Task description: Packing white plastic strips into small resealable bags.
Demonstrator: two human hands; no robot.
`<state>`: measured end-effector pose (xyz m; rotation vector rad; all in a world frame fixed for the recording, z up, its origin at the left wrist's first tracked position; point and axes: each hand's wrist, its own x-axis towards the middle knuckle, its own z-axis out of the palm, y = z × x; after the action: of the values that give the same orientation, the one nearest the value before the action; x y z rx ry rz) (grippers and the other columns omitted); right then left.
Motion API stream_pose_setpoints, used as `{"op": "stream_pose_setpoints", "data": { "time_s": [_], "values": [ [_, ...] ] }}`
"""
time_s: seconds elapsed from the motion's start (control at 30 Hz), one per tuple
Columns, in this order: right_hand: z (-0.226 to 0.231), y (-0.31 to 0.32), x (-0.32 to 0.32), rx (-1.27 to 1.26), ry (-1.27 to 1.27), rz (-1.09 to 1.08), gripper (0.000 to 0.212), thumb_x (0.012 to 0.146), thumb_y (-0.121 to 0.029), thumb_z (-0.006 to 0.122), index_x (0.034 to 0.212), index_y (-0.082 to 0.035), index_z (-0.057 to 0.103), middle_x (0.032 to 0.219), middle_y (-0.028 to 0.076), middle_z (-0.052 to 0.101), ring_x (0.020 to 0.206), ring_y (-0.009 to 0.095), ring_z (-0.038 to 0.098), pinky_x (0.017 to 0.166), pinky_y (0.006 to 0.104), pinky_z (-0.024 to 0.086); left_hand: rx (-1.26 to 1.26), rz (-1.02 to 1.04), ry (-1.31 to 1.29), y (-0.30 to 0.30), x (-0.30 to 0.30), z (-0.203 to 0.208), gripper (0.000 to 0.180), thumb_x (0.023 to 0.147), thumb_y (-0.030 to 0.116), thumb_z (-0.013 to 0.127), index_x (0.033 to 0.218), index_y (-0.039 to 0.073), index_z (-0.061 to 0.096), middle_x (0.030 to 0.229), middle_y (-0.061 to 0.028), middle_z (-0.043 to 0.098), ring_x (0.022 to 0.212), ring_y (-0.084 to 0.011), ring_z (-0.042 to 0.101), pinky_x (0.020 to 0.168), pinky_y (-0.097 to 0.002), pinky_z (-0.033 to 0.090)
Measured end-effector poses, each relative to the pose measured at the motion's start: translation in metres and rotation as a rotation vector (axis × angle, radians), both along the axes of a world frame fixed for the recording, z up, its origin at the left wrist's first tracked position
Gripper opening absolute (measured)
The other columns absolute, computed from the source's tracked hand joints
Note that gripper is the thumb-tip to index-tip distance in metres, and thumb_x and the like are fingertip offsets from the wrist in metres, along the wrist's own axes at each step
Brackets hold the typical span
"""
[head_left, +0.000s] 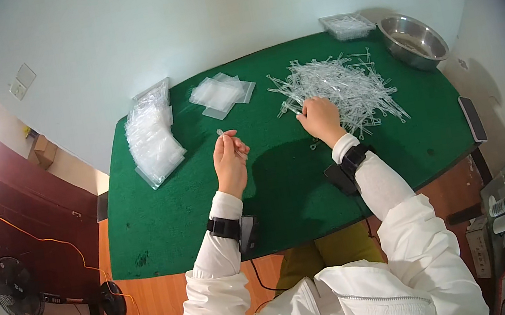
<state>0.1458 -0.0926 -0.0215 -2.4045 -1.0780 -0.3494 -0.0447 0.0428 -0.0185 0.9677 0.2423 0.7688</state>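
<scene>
A loose heap of thin clear plastic sticks (347, 85), many with a small loop at one end, lies on the green-covered table (178, 230). My right hand (321, 120) is at the heap's near left edge, fingers pinched on a clear stick whose far end shows beside the fingertips. Left of it, above the cloth, my left hand (231, 160) is curled closed around clear plastic sticks; a tip pokes out above the thumb, and their number is hidden. Beyond that hand lie several flat clear plastic bags (222, 93).
Overlapping filled clear bags (154, 134) form a row at the left. A clear box of sticks (347, 26) and a steel bowl (413, 40) stand at the back right. A phone (472, 119) lies on the right edge. A black fan (17, 289) stands at the lower left.
</scene>
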Motion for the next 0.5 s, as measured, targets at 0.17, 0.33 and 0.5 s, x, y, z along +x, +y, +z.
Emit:
{"op": "stream_pose_setpoints", "data": {
  "time_s": [0.17, 0.33, 0.5],
  "values": [
    [-0.006, 0.002, 0.003, 0.06, -0.031, -0.016, 0.017, 0.073, -0.022, 0.066, 0.067, -0.007, 0.058, 0.077, 0.009, 0.059, 0.075, 0.028, 0.057, 0.065, 0.0394, 0.047, -0.009, 0.04, 0.029, 0.002, -0.002, 0.0, 0.022, 0.097, 0.024, 0.037, 0.1, 0.005, 0.047, 0.072, 0.0008, 0.043, 0.063, -0.0093, 0.041, 0.063, -0.0258, 0.039],
    [-0.005, 0.003, -0.001, 0.046, -0.067, -0.025, 0.015, 0.074, -0.02, 0.063, 0.069, -0.006, 0.059, 0.076, 0.01, 0.06, 0.075, 0.029, 0.058, 0.064, 0.0402, 0.047, -0.031, 0.055, 0.026, 0.004, -0.003, -0.001, 0.022, 0.097, 0.025, 0.038, 0.1, 0.005, 0.048, 0.072, 0.0007, 0.044, 0.063, -0.009, 0.041, 0.061, -0.0251, 0.039],
    [-0.002, 0.006, -0.008, 0.129, -0.01, 0.114, 0.016, 0.075, -0.022, 0.062, 0.074, -0.005, 0.059, 0.071, 0.011, 0.06, 0.072, 0.03, 0.059, 0.06, 0.0418, 0.046, -0.05, 0.047, 0.031, 0.003, -0.002, -0.002, 0.022, 0.097, 0.025, 0.038, 0.099, 0.005, 0.048, 0.072, 0.0007, 0.044, 0.063, -0.0092, 0.041, 0.061, -0.0254, 0.039]
  ]
}}
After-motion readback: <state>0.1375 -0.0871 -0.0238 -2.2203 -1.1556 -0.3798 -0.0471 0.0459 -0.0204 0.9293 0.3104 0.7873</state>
